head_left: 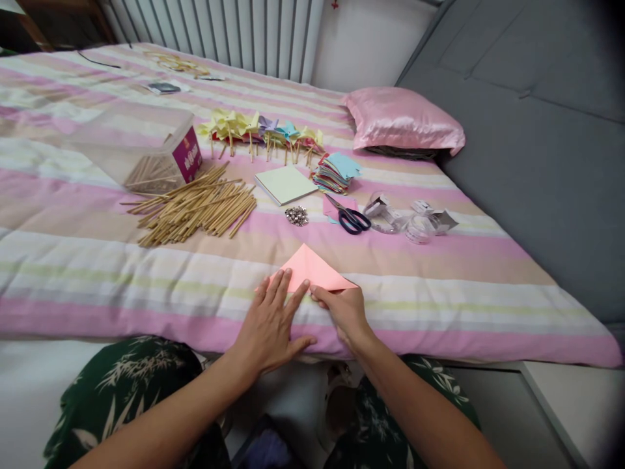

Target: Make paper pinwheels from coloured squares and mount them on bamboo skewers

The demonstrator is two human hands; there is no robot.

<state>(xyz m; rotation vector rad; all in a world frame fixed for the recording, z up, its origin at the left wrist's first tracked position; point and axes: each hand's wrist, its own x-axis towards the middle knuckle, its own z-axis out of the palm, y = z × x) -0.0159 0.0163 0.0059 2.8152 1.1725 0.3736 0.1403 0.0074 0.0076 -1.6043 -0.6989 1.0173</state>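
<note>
A salmon-pink sheet of paper (310, 266), folded into a triangle with its tip pointing away from me, lies on the bed's front part. My left hand (267, 324) rests flat on its left side with the fingers spread. At the lower right edge, my right hand (346, 312) is closed on the paper, thumb and fingers pinching the edge near the left forefinger. Beyond the paper are a small heap of metal pins (296, 215) and a pair of dark-handled scissors (352, 220) on pink paper scraps.
Wooden sticks (195, 207) lie heaped beside a clear plastic box (141, 133). Farther back are finished paper pinwheels (263, 127), a pale square pad (286, 184), a stack of coloured paper (334, 174), clear tape rolls (418, 228) and a pink pillow (403, 120).
</note>
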